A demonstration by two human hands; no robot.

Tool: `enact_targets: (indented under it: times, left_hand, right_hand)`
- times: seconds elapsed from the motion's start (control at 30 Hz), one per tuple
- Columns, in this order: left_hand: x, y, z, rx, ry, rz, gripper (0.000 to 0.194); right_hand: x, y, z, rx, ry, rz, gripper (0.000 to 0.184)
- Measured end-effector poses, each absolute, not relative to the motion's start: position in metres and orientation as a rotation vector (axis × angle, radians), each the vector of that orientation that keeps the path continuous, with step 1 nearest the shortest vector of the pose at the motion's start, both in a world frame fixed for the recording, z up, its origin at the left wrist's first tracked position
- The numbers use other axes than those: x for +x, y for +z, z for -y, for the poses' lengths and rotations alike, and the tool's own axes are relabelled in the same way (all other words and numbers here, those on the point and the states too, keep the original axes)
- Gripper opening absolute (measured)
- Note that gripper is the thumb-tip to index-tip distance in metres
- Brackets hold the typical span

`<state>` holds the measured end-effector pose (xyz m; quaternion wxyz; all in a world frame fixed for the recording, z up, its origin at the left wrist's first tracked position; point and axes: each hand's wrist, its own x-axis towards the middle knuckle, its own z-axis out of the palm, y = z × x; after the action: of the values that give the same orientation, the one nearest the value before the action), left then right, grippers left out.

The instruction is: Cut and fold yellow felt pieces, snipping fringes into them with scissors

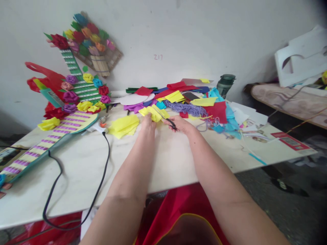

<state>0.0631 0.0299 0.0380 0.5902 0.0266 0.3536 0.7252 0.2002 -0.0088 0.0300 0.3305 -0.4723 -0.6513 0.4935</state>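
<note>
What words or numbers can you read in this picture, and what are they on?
"217", in red on the wall; the first mark could also be a Z.
Red-and-white label at the right end of the table: too blurred to read.
Teal pack at the left: its markings are too small and blurred to read.
I can't read any other words or brands.

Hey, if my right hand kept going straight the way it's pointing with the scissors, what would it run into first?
Most likely the yellow paper in your left hand. The scissors in your right hand point toward it; depth is unclear, so the blades may already touch it.
</note>
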Motion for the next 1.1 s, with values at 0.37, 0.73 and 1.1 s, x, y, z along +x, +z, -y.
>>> enact_targets:
  times: [0.37,0.73,1.1]
  left_hand:
    - [0.060,0.033,-0.036,0.062,1.703,-0.816,0.018]
    - [0.063,0.032,-0.034,0.112,1.678,-0.807,0.021]
    - [0.064,0.027,-0.033,0.178,1.696,-0.773,0.020]
  right_hand:
    - [0.195,0.032,0.010,-1.237,1.282,1.649,0.033]
    - [0.201,0.029,0.007,-1.231,1.298,1.704,0.038]
    - [0.198,0.034,0.013,-1.234,1.329,1.633,0.036]
